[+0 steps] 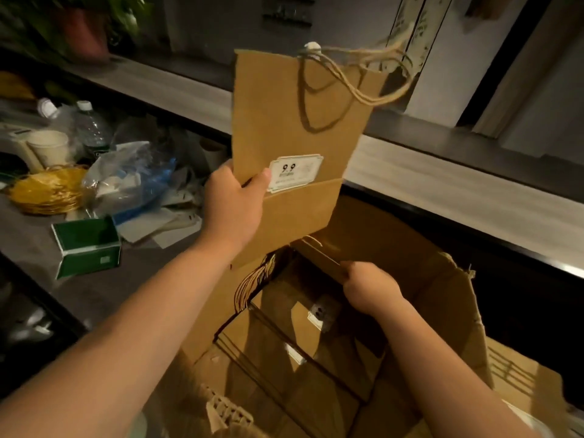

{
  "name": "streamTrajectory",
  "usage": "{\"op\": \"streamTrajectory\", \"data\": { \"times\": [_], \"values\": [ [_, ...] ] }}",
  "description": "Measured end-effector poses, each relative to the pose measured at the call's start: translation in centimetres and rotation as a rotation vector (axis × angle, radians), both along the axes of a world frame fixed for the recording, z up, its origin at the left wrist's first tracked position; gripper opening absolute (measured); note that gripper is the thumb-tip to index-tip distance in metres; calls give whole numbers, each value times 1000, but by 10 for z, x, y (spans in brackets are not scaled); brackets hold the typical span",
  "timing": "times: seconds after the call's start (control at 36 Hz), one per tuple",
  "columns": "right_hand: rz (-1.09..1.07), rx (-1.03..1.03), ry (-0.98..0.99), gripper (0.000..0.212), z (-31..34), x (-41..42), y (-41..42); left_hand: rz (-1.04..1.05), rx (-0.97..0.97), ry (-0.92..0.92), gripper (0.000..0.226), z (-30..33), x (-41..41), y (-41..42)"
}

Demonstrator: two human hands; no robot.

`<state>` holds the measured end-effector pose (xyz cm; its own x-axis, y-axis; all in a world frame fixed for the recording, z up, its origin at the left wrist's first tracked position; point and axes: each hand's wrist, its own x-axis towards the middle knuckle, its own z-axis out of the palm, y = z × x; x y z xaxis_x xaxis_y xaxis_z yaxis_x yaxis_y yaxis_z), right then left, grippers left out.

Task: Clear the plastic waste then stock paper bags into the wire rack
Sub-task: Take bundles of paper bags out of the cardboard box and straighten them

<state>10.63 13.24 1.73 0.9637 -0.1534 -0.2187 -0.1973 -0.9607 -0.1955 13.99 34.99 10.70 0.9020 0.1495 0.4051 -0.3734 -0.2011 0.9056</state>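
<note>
Above the cardboard box (455, 279): left hand (234, 207) pinching flat kraft paper bag (294, 121) upright. Inside box: right hand (368, 287) gripping another bag's edge (325, 257).

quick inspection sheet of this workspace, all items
surface: grey counter, littered at left
job's things: flat brown paper bag with twine handles held up; more bags in open cardboard box; wire rack not seen
clutter: clear plastic bags, plastic water bottle, white paper cup, green box, yellow raffia
grip: left hand pinches raised bag; right hand grips a bag in box
cables: nothing seen
surroundings: dark ledge, potted plant
</note>
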Motion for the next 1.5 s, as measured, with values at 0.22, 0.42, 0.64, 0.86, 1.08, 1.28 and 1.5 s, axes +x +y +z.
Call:
{"op": "streamTrajectory", "data": {
  "times": [0.22, 0.42, 0.64, 0.86, 1.08, 1.28, 1.5],
  "values": [
    [-127, 147, -7, 34, 13, 2, -15, 135, -56, 68, 17, 4, -39, 26],
    [-145, 157, -59, 28, 25, -1, -21, 179, -8, 180, 12, 0, -60, 57],
    [-178, 583, -119, 14, 55, -23, -10, 129, 72, 363, 9, -18, -50, 35],
    [-266, 886, -210, 19, 65, -69, 16, 31, 187, 398, 15, -30, -56, -9],
    [-210, 922, -399, 27, 64, -94, 63, -202, 207, 376, 31, -28, -84, -45],
    [-113, 705, -468, 46, 52, -108, 88, -430, 47, 399, 23, -33, -95, -49],
    [-14, 502, -372, 50, 50, -112, 88, -601, -23, 376, 35, -28, -94, -33]
  ]
}}
